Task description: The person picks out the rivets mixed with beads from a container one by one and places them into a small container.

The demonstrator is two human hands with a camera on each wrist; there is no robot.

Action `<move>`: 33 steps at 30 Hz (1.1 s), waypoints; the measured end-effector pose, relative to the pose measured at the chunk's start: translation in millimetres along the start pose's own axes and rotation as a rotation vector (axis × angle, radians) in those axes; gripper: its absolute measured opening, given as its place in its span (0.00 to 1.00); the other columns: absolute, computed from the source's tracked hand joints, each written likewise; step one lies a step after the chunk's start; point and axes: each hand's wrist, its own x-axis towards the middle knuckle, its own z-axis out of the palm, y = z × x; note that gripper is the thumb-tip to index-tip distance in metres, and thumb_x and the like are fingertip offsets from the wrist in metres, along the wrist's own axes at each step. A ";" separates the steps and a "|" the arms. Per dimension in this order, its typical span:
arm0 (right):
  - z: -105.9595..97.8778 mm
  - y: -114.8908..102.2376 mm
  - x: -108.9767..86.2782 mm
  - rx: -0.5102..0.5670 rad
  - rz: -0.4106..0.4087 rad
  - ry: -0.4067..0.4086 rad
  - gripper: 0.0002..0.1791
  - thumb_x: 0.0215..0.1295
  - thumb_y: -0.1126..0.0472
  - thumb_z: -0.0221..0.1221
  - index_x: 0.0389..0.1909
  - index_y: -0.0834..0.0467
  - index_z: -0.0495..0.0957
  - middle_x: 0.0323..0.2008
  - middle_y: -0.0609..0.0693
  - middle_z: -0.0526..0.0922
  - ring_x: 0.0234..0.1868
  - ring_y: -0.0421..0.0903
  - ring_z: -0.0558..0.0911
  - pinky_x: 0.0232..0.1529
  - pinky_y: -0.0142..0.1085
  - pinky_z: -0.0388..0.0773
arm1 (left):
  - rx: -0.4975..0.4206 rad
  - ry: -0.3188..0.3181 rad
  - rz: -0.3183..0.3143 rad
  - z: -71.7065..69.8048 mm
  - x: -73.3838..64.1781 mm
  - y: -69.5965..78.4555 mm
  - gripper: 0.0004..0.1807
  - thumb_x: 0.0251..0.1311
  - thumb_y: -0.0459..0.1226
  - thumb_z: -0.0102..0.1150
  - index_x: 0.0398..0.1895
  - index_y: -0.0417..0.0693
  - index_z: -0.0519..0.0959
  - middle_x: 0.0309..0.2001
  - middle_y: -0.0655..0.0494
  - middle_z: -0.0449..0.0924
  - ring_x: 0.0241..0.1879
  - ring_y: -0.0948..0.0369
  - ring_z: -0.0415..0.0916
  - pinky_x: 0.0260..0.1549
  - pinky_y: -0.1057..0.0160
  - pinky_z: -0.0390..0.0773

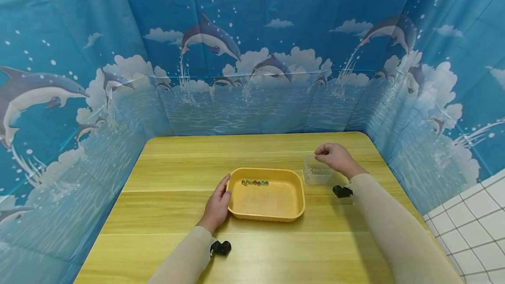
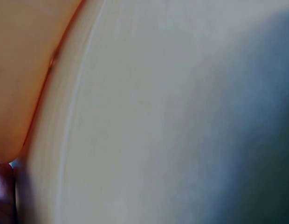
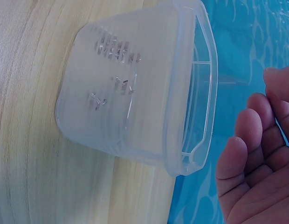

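A yellow tray [image 1: 272, 219] lies on the table, a row of several small coloured marbles [image 1: 254, 182] along its far left part. A tiny gold-coloured piece [image 1: 246, 185] shows beside the row. My left hand [image 1: 216, 207] grips the tray's left side, thumb at the rim; only a bit of its fingers [image 2: 3, 191] appears in the left wrist view. Over the clear plastic container [image 1: 317, 179] is my right hand [image 1: 335, 157], fingers curled and thumb close to the index finger. Whether something small is between them is hidden. Small metallic pieces [image 3: 112, 49] show through the container's wall.
The container stands just right of the tray on a wood-grain table [image 1: 177, 157]. A blue dolphin-print curtain [image 1: 252, 108] hangs behind the table and at both sides. White wall tiles [image 1: 473, 218] show at the far right.
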 end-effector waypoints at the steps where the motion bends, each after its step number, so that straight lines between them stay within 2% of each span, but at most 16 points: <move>1: 0.2 0.4 0.0 0.000 0.000 0.001 0.20 0.77 0.55 0.60 0.59 0.64 0.81 0.53 0.60 0.84 0.51 0.55 0.81 0.52 0.48 0.82 | -0.001 0.000 -0.001 0.0 -0.3 -0.1 0.29 0.83 0.41 0.43 0.83 0.70 0.60 0.82 0.49 0.61 0.80 0.46 0.60 0.78 0.43 0.62; 11: 3.0 -2.0 -1.3 0.012 0.005 -0.018 0.22 0.77 0.52 0.60 0.62 0.63 0.80 0.57 0.61 0.83 0.55 0.57 0.81 0.55 0.50 0.82 | -0.010 -0.005 -0.002 0.1 -1.3 -0.9 0.29 0.83 0.41 0.42 0.83 0.70 0.60 0.82 0.49 0.61 0.80 0.46 0.60 0.78 0.43 0.62; 18: 9.8 -25.3 -1.2 0.024 -0.027 -0.037 0.21 0.77 0.52 0.60 0.62 0.60 0.81 0.58 0.61 0.83 0.56 0.57 0.81 0.57 0.51 0.82 | -0.028 -0.010 -0.002 -0.4 0.6 0.4 0.29 0.83 0.41 0.43 0.83 0.67 0.60 0.79 0.46 0.66 0.77 0.46 0.67 0.75 0.42 0.67; 23: 20.4 -44.6 -1.2 0.023 -0.069 -0.069 0.20 0.77 0.52 0.60 0.63 0.58 0.82 0.60 0.59 0.83 0.55 0.55 0.82 0.53 0.47 0.84 | -0.020 -0.013 -0.004 -0.9 1.3 2.1 0.30 0.83 0.40 0.42 0.84 0.62 0.60 0.80 0.47 0.64 0.78 0.46 0.64 0.76 0.41 0.65; 33: 52.7 -83.8 0.2 0.035 -0.164 -0.140 0.18 0.77 0.56 0.61 0.63 0.57 0.83 0.60 0.56 0.86 0.52 0.51 0.83 0.51 0.43 0.85 | -0.015 -0.017 -0.016 -2.8 0.1 5.1 0.29 0.83 0.41 0.42 0.83 0.69 0.60 0.82 0.50 0.61 0.80 0.48 0.60 0.78 0.44 0.62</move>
